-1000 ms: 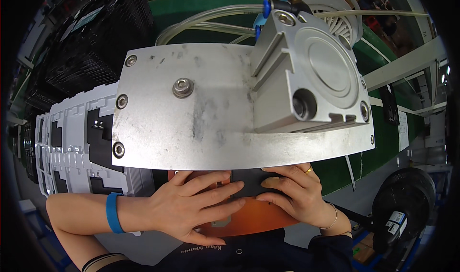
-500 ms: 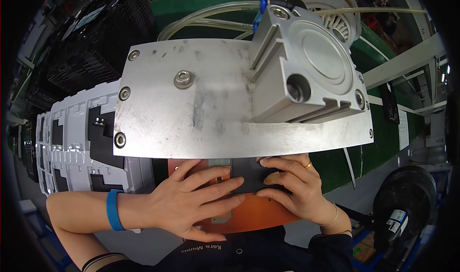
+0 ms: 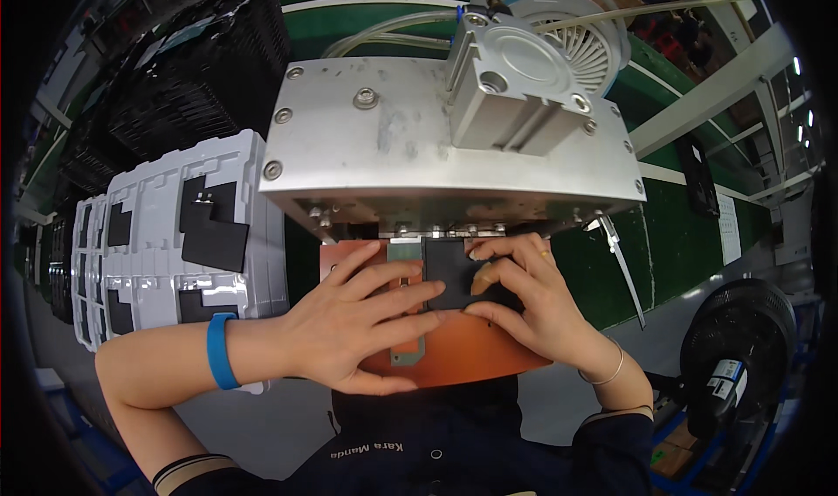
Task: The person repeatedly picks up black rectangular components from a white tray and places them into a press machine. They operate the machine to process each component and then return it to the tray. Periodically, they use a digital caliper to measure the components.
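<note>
My left hand point(image 3: 362, 317) lies with fingers spread over an orange plate point(image 3: 467, 347) and a narrow grey-green strip point(image 3: 406, 352) set in it. Its fingertips reach the left edge of a flat black rectangular piece point(image 3: 443, 265). At the right part of that piece, my right hand point(image 3: 528, 295) has its fingers curled and its thumb at the near edge, gripping it. One right fingertip wears a tan cover. The far ends of plate and piece meet the underside of a silver metal press point(image 3: 393, 147), whose inner parts are partly hidden.
White moulded trays point(image 3: 157, 225) holding black cut pieces point(image 3: 214, 238) stand at the left, with stacked black trays point(image 3: 201, 77) behind. A slim metal tool point(image 3: 621, 265) lies on the green bench at right. A white fan point(image 3: 585, 51) is behind the press, a black fan point(image 3: 738, 356) lower right.
The view has shifted, so the press sits higher and its front underside shows, along with more of the black piece. Both hands keep nearly the same places on the plate and piece.
</note>
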Demonstrator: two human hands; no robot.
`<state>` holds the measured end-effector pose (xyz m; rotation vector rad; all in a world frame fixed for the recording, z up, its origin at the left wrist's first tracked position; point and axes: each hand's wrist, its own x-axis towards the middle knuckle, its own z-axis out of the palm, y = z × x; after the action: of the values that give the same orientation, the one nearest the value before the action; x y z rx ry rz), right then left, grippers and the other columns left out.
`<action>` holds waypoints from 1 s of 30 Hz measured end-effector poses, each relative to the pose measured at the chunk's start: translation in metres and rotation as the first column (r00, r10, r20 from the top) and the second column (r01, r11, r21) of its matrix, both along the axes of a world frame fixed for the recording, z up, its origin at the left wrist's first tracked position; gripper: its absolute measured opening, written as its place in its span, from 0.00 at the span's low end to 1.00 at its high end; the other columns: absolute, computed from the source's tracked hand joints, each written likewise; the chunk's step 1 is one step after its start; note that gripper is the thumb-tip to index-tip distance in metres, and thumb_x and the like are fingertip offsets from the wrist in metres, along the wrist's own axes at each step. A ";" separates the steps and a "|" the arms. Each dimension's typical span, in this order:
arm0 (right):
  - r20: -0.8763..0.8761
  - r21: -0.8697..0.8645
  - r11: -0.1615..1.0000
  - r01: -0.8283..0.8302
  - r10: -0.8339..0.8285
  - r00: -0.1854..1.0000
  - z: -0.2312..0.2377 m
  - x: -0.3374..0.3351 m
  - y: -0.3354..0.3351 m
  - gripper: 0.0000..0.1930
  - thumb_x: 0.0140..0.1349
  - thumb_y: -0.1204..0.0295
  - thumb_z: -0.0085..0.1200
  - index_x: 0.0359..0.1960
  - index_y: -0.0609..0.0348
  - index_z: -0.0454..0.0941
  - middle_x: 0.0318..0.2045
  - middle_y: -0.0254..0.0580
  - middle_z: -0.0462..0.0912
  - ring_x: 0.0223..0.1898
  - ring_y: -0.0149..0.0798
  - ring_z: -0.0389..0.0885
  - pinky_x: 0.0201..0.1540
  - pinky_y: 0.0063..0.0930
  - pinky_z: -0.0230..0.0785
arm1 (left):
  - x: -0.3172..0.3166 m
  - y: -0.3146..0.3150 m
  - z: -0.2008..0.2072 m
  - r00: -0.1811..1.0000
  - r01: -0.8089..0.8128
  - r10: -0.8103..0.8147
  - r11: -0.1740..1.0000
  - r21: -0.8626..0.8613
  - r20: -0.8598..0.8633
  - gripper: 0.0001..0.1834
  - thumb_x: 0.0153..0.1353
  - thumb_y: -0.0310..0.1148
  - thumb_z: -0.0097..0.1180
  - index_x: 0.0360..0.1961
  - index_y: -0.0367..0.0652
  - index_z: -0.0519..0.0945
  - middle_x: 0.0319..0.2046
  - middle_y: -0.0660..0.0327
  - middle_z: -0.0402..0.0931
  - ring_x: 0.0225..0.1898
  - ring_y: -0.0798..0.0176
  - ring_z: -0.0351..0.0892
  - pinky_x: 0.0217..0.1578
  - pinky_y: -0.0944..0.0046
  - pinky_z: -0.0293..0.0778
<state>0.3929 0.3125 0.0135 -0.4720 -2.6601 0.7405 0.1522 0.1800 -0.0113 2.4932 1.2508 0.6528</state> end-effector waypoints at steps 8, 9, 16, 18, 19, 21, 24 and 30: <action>0.025 -0.571 0.810 0.134 -0.146 0.989 0.018 0.008 -0.007 0.19 0.47 0.82 0.69 0.39 0.60 0.73 0.41 0.38 0.76 0.46 0.36 0.76 0.50 0.29 0.70 | 0.002 -0.008 0.005 0.998 -0.004 0.014 0.988 0.153 -0.067 0.37 0.56 0.64 0.56 0.58 0.48 0.77 0.63 0.55 0.69 0.64 0.46 0.64 0.67 0.35 0.49; 0.051 -0.714 0.679 0.173 -0.196 0.979 0.016 0.013 -0.005 0.19 0.47 0.83 0.68 0.39 0.61 0.72 0.41 0.37 0.77 0.45 0.33 0.77 0.49 0.26 0.71 | 0.003 -0.007 0.006 0.997 -0.008 0.020 0.986 0.166 -0.075 0.37 0.56 0.64 0.56 0.58 0.48 0.77 0.63 0.55 0.69 0.64 0.46 0.64 0.66 0.35 0.48; 0.162 -0.944 0.233 0.234 -0.289 0.943 0.015 0.050 0.033 0.17 0.51 0.80 0.70 0.33 0.51 0.72 0.33 0.34 0.85 0.33 0.27 0.83 0.29 0.21 0.77 | 0.007 -0.010 0.008 0.992 -0.043 0.067 0.976 0.213 -0.110 0.38 0.53 0.62 0.62 0.58 0.47 0.76 0.63 0.55 0.69 0.64 0.45 0.64 0.66 0.33 0.51; 0.174 -0.944 0.218 0.246 -0.303 0.937 0.012 0.052 0.031 0.16 0.51 0.79 0.71 0.33 0.51 0.72 0.33 0.34 0.85 0.31 0.26 0.83 0.28 0.21 0.76 | 0.008 -0.011 0.014 0.988 -0.047 0.080 0.971 0.236 -0.132 0.38 0.51 0.59 0.65 0.58 0.46 0.76 0.61 0.54 0.71 0.63 0.45 0.65 0.65 0.34 0.52; 0.187 -0.941 0.215 0.261 -0.312 0.932 0.012 0.052 0.023 0.16 0.51 0.79 0.71 0.33 0.51 0.72 0.32 0.34 0.86 0.31 0.26 0.83 0.28 0.21 0.76 | 0.011 -0.013 0.019 0.989 -0.062 0.093 0.965 0.253 -0.113 0.36 0.51 0.56 0.66 0.56 0.45 0.77 0.60 0.54 0.72 0.61 0.46 0.67 0.63 0.37 0.57; 0.146 -0.941 0.251 0.225 -0.296 0.944 0.016 0.053 0.014 0.16 0.51 0.79 0.71 0.33 0.51 0.72 0.32 0.35 0.85 0.31 0.27 0.83 0.27 0.22 0.75 | 0.016 -0.018 0.026 0.989 -0.106 0.130 0.955 0.278 -0.070 0.33 0.51 0.49 0.68 0.54 0.42 0.77 0.57 0.52 0.73 0.57 0.47 0.71 0.59 0.44 0.65; 0.162 -0.930 0.281 0.239 -0.272 0.949 0.015 0.050 0.005 0.16 0.51 0.80 0.71 0.33 0.52 0.73 0.34 0.36 0.85 0.34 0.27 0.83 0.32 0.23 0.76 | 0.028 -0.027 0.039 0.953 -0.283 0.269 0.955 0.091 0.140 0.23 0.56 0.36 0.68 0.50 0.37 0.78 0.45 0.53 0.81 0.41 0.57 0.81 0.43 0.60 0.77; -0.161 -0.913 0.404 -0.060 -0.221 0.962 0.006 0.036 -0.035 0.13 0.55 0.80 0.67 0.34 0.58 0.73 0.36 0.36 0.82 0.39 0.27 0.80 0.44 0.21 0.73 | 0.054 -0.025 0.046 0.649 -0.123 0.588 0.707 -0.696 0.483 0.12 0.64 0.33 0.64 0.39 0.34 0.81 0.26 0.64 0.82 0.26 0.76 0.79 0.28 0.74 0.75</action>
<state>0.4289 0.2771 0.0194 -0.6804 -1.7006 2.0812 0.2058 0.1547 0.0345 1.2457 1.3766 0.9539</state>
